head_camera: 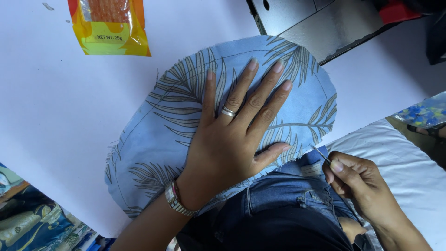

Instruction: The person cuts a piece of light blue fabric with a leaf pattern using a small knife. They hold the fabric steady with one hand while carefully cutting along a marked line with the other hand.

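Note:
A rounded piece of light blue cloth with a grey palm-leaf print (153, 139) lies flat on a white table (55, 116). My left hand (237, 130) presses on it palm down, fingers spread and pointing to the far side; it wears a ring and a metal wristwatch. My right hand (355, 181) is off the table's near right edge, over my lap, pinching a thin metal tool (321, 154) whose tip touches the cloth's frayed right edge.
A sewing machine's grey body (316, 23) stands at the far right, with the cloth's far edge beside it. An orange and yellow snack packet (111, 28) lies at the far left. Printed fabrics (32, 223) sit below the table's left edge. White cloth (399, 158) lies on the right.

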